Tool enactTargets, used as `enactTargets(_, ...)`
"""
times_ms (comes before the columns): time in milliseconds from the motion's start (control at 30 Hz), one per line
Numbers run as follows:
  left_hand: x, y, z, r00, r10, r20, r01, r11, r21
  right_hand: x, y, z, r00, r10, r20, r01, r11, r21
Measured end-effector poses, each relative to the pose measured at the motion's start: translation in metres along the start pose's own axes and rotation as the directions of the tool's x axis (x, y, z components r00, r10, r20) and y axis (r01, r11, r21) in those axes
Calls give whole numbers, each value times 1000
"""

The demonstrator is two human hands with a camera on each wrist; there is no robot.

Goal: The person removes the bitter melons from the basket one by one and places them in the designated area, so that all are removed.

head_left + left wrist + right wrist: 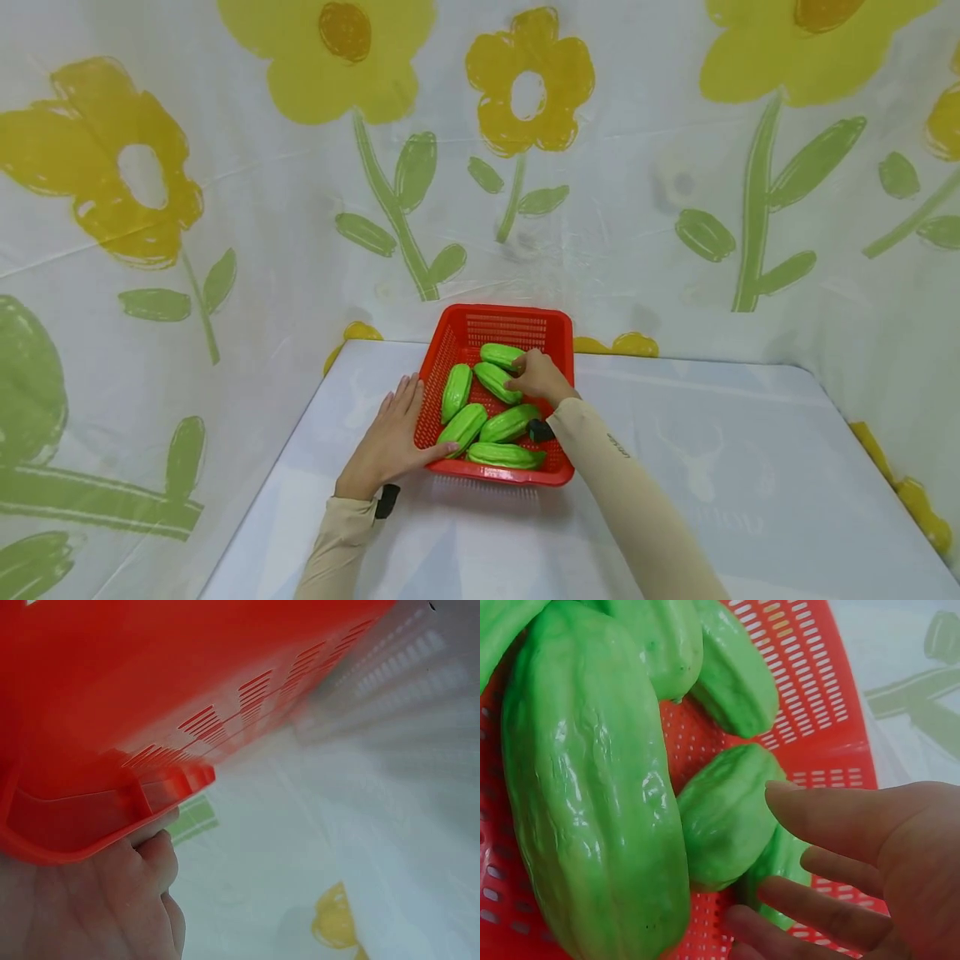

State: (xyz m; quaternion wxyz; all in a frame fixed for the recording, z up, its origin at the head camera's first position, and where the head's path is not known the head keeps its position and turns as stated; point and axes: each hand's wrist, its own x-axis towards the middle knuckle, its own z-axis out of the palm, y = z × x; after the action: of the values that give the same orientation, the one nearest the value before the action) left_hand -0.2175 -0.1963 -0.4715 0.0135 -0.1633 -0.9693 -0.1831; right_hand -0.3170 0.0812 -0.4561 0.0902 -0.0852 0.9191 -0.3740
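Observation:
A red plastic basket (558, 477) holds several bright green, ridged gourds, resembling bitter melons. My left hand (386, 446) lies along the basket's left side with straight fingers outside, its thumb reaching over the front-left corner. In the left wrist view the palm is against the rim (67, 855). Inside, my right hand (543, 379) is at the right end of the two rear gourds, the back gourd (500, 356) and the one before it (495, 381). The right wrist view has its fingers spread and relaxed, the thumb beside a gourd (731, 817); contact is unclear.
The basket stands on a pale patterned tabletop (690, 467), near its back edge. A white curtain (622, 208) printed with yellow flowers hangs behind and at both sides. Other gourds lie at the front of the basket, among them one along the front wall (504, 455).

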Motion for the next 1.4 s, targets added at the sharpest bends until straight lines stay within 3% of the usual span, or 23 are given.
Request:
enactTargets(300,1,0,1,1000,20,-15,-20,1000,2,0,4,3,1000,0,-3,0,999,41)
enactTargets(1400,-1,1,0,1000,-11,7,11,1000,15,4,9,6,998,26,54,-32,993,112)
